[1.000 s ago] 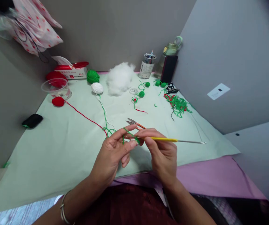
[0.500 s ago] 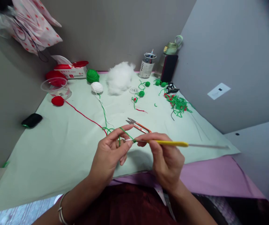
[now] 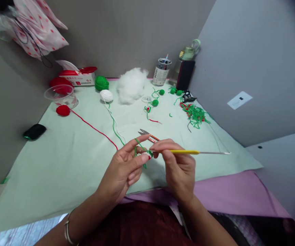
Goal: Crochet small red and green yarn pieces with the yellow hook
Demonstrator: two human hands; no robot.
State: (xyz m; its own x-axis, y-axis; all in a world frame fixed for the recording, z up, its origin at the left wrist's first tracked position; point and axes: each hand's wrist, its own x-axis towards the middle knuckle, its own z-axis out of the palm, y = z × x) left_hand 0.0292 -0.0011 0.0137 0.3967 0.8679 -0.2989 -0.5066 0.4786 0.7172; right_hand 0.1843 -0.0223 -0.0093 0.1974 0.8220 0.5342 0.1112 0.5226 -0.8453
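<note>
Between thumb and fingers, my left hand (image 3: 124,166) pinches a small crochet piece (image 3: 149,155) in white, green and red. A strand of green yarn (image 3: 140,144) runs over its raised index finger. My right hand (image 3: 179,167) grips a crochet hook (image 3: 186,152) with a yellow handle; the hook's near tip meets the piece, while its other metal end points right. Just beyond my fingers lie thread snips (image 3: 151,136) with orange handles, partly covered by my hands. Red, white and green yarns lead back to a red ball (image 3: 63,110), a white ball (image 3: 106,96) and a green ball (image 3: 101,83).
White stuffing (image 3: 132,85) is heaped at the back, beside a cup of pens (image 3: 161,71), a bottle (image 3: 187,53) and a phone (image 3: 186,75). Yarn scraps (image 3: 196,114) pile up on the right. A plastic tub (image 3: 65,97) and tissue box (image 3: 79,78) stand back left.
The crochet piece has turned, so its red and green parts show more. My right hand and the hook have shifted slightly left. The green yarn loops beside my left hand have pulled straighter.
</note>
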